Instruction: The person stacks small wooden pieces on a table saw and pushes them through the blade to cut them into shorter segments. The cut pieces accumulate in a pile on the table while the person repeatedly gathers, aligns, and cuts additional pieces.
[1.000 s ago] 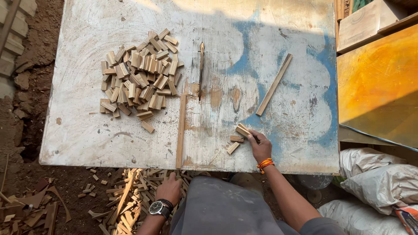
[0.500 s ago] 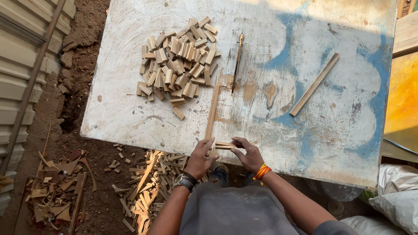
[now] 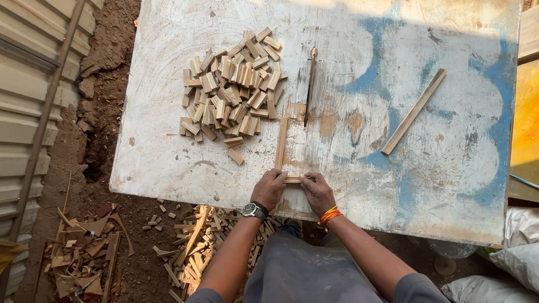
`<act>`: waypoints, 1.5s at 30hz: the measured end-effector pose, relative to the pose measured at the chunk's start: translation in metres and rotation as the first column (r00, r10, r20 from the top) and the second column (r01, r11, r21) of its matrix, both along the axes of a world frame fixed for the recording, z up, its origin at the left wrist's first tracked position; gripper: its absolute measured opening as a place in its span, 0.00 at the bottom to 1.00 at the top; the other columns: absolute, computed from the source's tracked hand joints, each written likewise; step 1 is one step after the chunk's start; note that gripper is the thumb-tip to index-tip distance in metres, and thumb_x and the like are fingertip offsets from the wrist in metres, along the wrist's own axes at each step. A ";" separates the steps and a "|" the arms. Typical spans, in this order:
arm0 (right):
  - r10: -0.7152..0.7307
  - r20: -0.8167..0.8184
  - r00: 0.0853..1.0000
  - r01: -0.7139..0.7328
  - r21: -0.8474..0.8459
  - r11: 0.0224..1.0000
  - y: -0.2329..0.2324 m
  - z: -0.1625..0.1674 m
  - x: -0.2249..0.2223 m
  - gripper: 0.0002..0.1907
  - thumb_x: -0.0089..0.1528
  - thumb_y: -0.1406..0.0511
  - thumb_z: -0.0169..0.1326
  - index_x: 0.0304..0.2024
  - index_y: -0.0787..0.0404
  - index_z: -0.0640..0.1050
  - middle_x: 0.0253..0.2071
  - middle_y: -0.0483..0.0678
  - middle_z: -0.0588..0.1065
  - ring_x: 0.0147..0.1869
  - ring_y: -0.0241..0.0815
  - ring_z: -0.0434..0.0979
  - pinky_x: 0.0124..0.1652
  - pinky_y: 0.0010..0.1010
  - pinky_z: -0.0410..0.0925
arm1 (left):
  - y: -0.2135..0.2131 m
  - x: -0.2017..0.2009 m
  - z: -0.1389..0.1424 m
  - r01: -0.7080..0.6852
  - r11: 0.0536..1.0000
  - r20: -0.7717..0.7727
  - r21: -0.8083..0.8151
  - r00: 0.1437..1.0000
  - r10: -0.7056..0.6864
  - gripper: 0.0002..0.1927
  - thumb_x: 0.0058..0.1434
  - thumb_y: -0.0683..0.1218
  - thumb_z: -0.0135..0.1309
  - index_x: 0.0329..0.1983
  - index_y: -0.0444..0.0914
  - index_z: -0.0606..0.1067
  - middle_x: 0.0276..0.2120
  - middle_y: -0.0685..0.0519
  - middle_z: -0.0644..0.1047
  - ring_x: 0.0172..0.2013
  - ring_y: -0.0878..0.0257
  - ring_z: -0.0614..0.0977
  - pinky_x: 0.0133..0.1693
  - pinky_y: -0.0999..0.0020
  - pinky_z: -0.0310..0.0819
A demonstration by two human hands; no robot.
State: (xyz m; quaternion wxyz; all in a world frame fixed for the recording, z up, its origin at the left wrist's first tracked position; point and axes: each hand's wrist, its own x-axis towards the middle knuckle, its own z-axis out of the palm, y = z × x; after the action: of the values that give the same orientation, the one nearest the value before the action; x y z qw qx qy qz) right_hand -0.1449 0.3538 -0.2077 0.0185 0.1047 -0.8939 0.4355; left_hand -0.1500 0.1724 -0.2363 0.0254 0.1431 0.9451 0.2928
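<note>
The hands [image 3: 293, 189] cover most of the small wood piece [image 3: 292, 179] between them. The table [image 3: 168, 168] runs off the top edge. A sack [image 3: 519, 261] is cut at right.

A short, pale wooden piece [image 3: 292, 179] lay crosswise near the table's front edge, pinched at both ends. A long thin wooden strip [image 3: 281, 143] stood lengthwise, its near end touching the piece.

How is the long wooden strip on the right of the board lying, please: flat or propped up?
Flat: the long wooden strip lies diagonally on the board, untouched.
</note>
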 end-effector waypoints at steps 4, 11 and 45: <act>-0.036 -0.115 0.993 0.039 0.030 0.999 -0.013 -0.005 -0.006 0.15 0.61 0.70 0.58 0.51 0.57 0.82 0.49 0.50 0.79 0.50 0.53 0.81 0.48 0.38 0.74 | -0.010 -0.007 -0.004 -0.063 0.996 0.124 0.066 0.991 0.054 0.16 0.57 0.40 0.61 0.50 0.40 0.79 0.44 0.48 0.76 0.42 0.50 0.81 0.41 0.55 0.79; -0.145 0.017 0.989 0.146 -0.088 0.985 -0.024 -0.011 -0.013 0.13 0.60 0.69 0.61 0.48 0.57 0.83 0.49 0.51 0.80 0.50 0.49 0.83 0.49 0.35 0.75 | -0.020 -0.022 -0.012 -0.016 1.000 0.213 -0.016 0.977 0.019 0.15 0.58 0.43 0.61 0.49 0.39 0.78 0.40 0.47 0.75 0.40 0.49 0.80 0.40 0.54 0.78; -0.491 0.216 0.844 0.509 -0.033 0.860 0.094 -0.009 -0.041 0.18 0.62 0.68 0.61 0.54 0.64 0.76 0.49 0.50 0.80 0.49 0.39 0.83 0.47 0.30 0.76 | 0.007 -0.264 -0.032 0.277 0.895 0.083 -0.349 0.961 -0.265 0.08 0.64 0.37 0.49 0.40 0.36 0.78 0.43 0.49 0.77 0.43 0.55 0.81 0.42 0.61 0.82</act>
State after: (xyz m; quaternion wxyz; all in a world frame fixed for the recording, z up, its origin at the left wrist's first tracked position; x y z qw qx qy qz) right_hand -0.1856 0.4480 -0.2170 0.0463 -0.1772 -0.8670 0.4634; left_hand -0.4141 0.1793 -0.2681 0.1071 0.2616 0.9526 0.1123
